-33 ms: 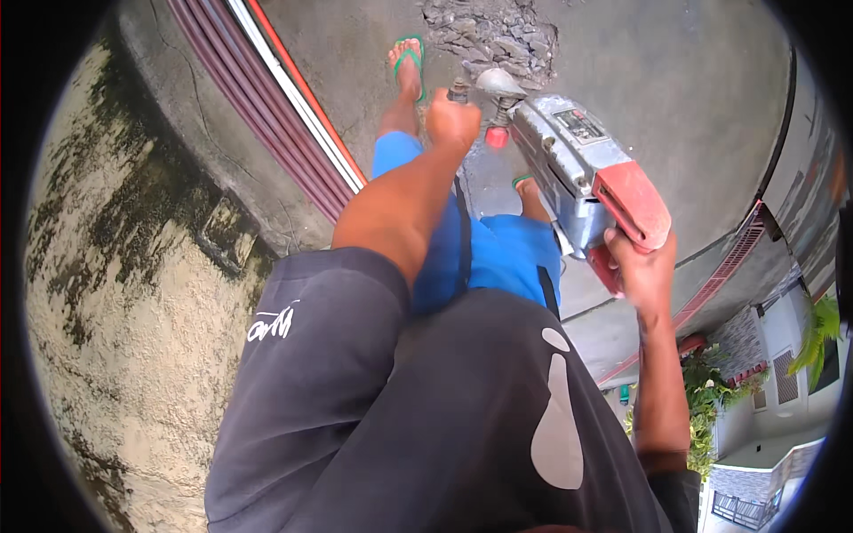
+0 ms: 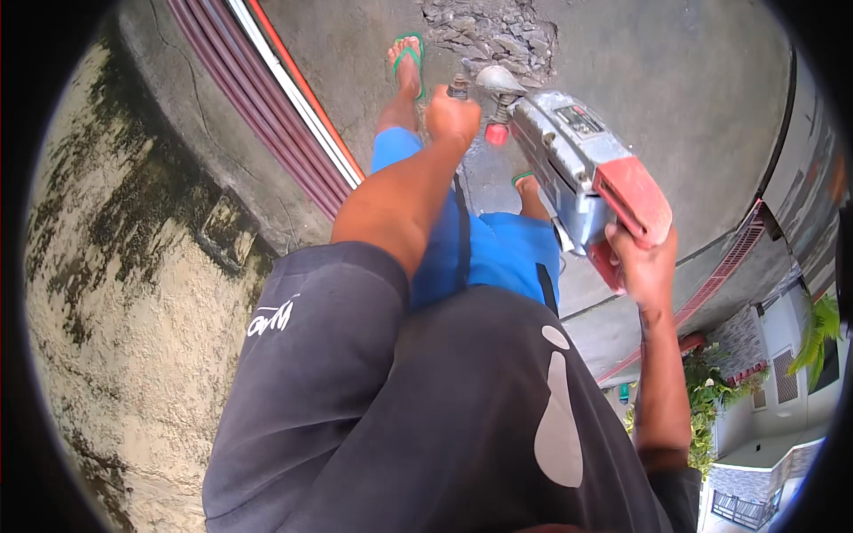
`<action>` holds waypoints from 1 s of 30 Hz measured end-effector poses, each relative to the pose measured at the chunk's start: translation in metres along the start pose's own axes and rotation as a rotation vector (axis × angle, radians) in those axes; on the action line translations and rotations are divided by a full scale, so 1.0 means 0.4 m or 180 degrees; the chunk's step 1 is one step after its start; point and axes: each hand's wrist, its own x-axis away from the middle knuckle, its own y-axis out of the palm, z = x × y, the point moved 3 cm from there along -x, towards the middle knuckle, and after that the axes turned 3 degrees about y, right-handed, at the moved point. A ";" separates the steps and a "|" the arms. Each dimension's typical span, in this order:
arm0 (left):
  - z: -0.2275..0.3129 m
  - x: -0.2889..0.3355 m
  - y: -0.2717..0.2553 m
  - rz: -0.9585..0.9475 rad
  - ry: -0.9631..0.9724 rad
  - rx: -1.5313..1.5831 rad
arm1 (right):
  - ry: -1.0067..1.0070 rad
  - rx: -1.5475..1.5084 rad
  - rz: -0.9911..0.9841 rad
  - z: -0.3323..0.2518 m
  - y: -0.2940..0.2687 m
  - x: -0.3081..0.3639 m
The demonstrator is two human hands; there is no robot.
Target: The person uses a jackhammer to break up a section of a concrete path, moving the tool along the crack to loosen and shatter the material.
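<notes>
A grey and red demolition hammer [image 2: 569, 147] slants across the ground in front of me, its nose toward the broken concrete [image 2: 502, 40]. My right hand [image 2: 647, 266] is closed around the red rear handle [image 2: 606, 266]. Near the nose, my left hand [image 2: 453, 120] makes a fist around a side handle, whose ribbed dark end [image 2: 458, 86] pokes out above the fingers. How that handle joins the body is hard to see. A red knob [image 2: 496, 134] hangs beside the nose, below a pale rounded piece [image 2: 499, 78]. The chisel tip cannot be made out.
My feet, in green flip-flops [image 2: 408, 58], stand on the concrete ground [image 2: 675, 98]. Maroon, white and orange pipes [image 2: 267, 98] run along the left, beside a stained rough wall [image 2: 133, 311]. A reddish grate strip [image 2: 724, 266] and plants [image 2: 702, 400] lie to the right.
</notes>
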 end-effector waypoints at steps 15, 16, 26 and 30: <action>0.021 -0.022 0.013 0.0092 -0.0092 0.0029 | 0.0425 -0.0246 -0.0039 -0.005 0.000 -0.029; 0.014 -0.029 0.016 0.0112 -0.0029 -0.0068 | 0.0439 -0.0250 -0.0035 0.011 0.001 -0.028; -0.005 -0.041 0.028 0.0032 0.0008 -0.0123 | -0.0187 -0.0099 0.0158 0.035 0.007 -0.036; 0.008 -0.044 0.015 0.0039 0.0032 -0.0188 | -0.0121 -0.0284 0.0178 0.022 0.020 -0.026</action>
